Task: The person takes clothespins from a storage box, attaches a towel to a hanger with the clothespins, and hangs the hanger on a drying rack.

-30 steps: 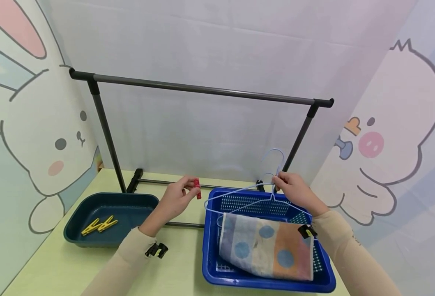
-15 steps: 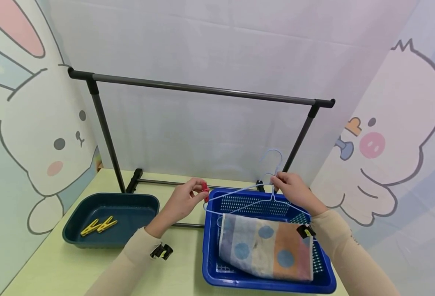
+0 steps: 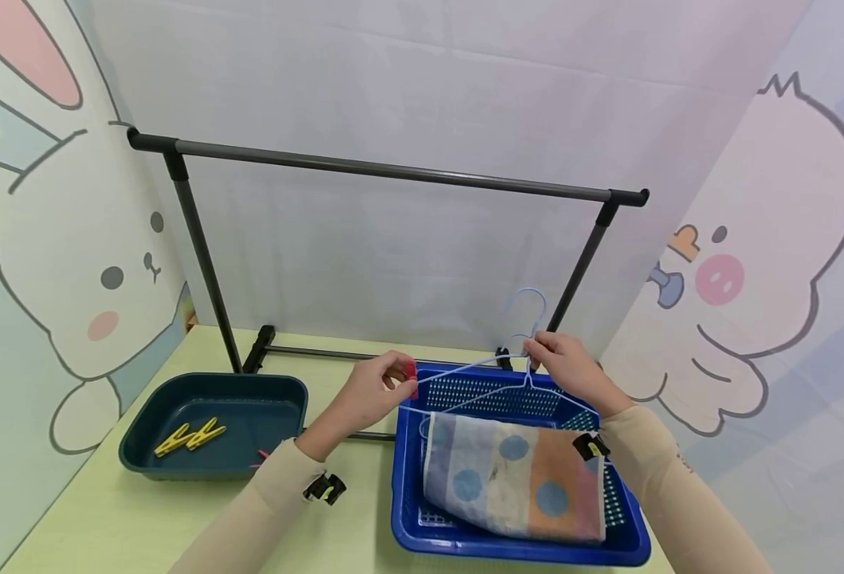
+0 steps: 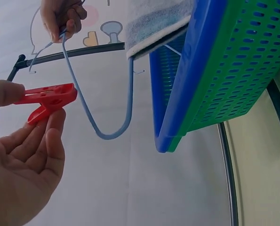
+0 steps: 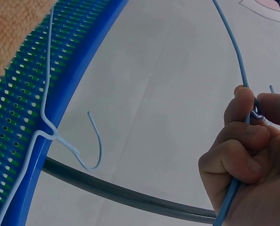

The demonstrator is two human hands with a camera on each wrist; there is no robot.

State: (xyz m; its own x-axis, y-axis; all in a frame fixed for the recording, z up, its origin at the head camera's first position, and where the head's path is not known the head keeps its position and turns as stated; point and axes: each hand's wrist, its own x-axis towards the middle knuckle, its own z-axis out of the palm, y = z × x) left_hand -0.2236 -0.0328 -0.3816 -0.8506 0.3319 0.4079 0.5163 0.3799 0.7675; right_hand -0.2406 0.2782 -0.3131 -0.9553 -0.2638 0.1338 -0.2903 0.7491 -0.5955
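My left hand (image 3: pixel 373 391) pinches a red clothespin (image 4: pixel 50 96) between thumb and fingers, right by the left end of a light blue wire hanger (image 4: pixel 109 136). In the left wrist view the clothespin's tip overlaps the hanger's shoulder wire. Below its hook, the hanger is gripped by my right hand (image 3: pixel 568 367). A striped towel (image 3: pixel 496 474) with blue dots drapes over the hanger's lower bar, above the blue basket (image 3: pixel 522 552). A second blue hanger (image 5: pixel 46 84) lies across that basket, partly hidden by the towel.
A dark metal clothes rack (image 3: pixel 393 170) stands behind. On the left of the table (image 3: pixel 113 534) is a dark green tray (image 3: pixel 131 462) with yellow clothespins (image 3: pixel 206 433). A pinkish-red piece (image 3: pixel 261 456) shows there beside my left sleeve. A patterned curtain (image 3: pixel 407 255) surrounds the table.
My left hand has moved right with the red clothespin, from beside the hanger to its left end. The right hand, hanger and towel have barely moved. The pinkish-red piece in the tray has become visible.
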